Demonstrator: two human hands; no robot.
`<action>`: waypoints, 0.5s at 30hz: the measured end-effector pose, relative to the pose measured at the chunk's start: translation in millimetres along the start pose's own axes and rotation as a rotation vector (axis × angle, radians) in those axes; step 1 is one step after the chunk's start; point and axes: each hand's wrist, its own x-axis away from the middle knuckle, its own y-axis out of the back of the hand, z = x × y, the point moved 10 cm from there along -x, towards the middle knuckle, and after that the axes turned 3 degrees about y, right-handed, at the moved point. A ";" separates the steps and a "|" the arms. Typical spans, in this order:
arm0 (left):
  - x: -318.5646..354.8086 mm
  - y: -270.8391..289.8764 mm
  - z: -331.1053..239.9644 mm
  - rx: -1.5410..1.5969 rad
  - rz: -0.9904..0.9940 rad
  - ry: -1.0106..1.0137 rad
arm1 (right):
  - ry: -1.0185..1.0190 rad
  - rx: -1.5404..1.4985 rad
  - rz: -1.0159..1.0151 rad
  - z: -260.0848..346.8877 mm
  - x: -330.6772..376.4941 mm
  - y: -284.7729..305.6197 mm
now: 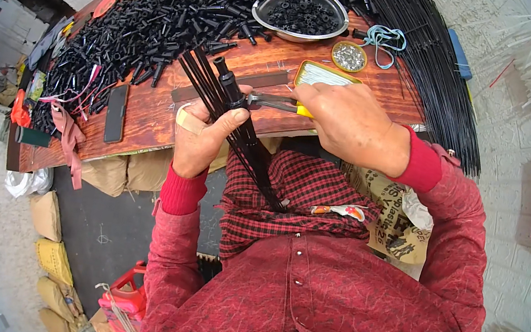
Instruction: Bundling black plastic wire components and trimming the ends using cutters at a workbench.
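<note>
My left hand (204,139), with a tan bandage on it, is closed around a bundle of thin black rods (200,80) and a black plastic tube-shaped fitting (229,82). The rods slant from above the table edge down to the red-and-black checked cloth (318,185) over my lap. In my right hand (355,125) is a pair of pliers (272,101) with yellow handles. Its jaws reach the fitting beside my left fingers; whether they grip a small part there is hidden.
Black plastic fittings (186,11) are heaped across the wooden table (151,120). Behind my hands stand a metal bowl (256,14), a dish of small metal pieces (349,57) and a yellow-rimmed tray of white pins (321,75). Long black rods (434,67) lie right, a phone (116,113) left.
</note>
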 end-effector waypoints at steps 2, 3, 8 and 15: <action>-0.1 0.2 0.9 0.025 -0.005 -0.012 | 0.010 0.044 -0.006 0.8 -1.7 5.6; 0.3 1.0 1.1 0.048 -0.013 -0.023 | 0.006 -0.056 0.067 -2.3 -2.9 0.7; 1.3 4.1 1.9 -0.019 -0.015 -0.041 | -0.028 -0.147 0.091 -4.9 -2.0 -5.4; 5.3 4.0 -1.1 0.033 0.028 -0.028 | -0.149 -0.741 0.637 -3.6 2.2 -37.0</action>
